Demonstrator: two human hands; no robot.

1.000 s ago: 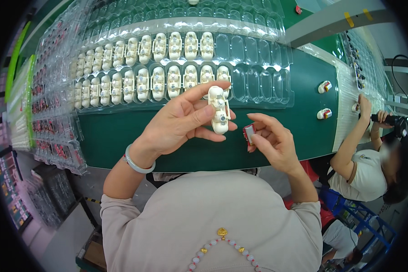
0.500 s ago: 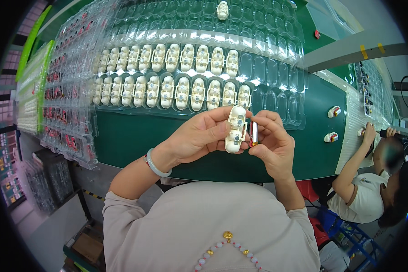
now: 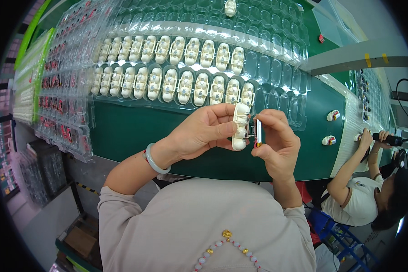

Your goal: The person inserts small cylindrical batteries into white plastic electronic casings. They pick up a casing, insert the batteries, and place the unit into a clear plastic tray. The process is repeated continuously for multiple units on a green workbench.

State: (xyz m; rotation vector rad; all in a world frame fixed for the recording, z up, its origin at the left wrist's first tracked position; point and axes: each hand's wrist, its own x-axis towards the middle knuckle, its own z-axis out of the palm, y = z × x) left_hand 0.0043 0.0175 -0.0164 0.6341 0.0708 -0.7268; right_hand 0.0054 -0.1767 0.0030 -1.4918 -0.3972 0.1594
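Note:
My left hand (image 3: 208,129) grips an oval cream-white plastic housing (image 3: 240,138) between thumb and fingers. The housing stands on end, with small fittings along its middle. Close by its right side, my right hand (image 3: 280,140) pinches a thin flat part (image 3: 258,130) with a silvery face and a red and yellow bit at its lower end. A narrow gap shows between the flat part and the housing. Beyond my hands, a clear plastic tray (image 3: 276,97) holds two rows of similar white housings (image 3: 184,86); its right-hand pockets hold none.
Stacked clear trays with red parts (image 3: 61,109) stand at the left. On the green table (image 3: 186,154), two white pieces with red bits (image 3: 333,115) lie at the right. A grey bar (image 3: 358,61) crosses there, and a co-worker (image 3: 358,199) handles parts beyond.
The housing has turned more side-on in my left hand. My right hand has shifted slightly right with the flat part, widening the gap. The whole view has shifted a little.

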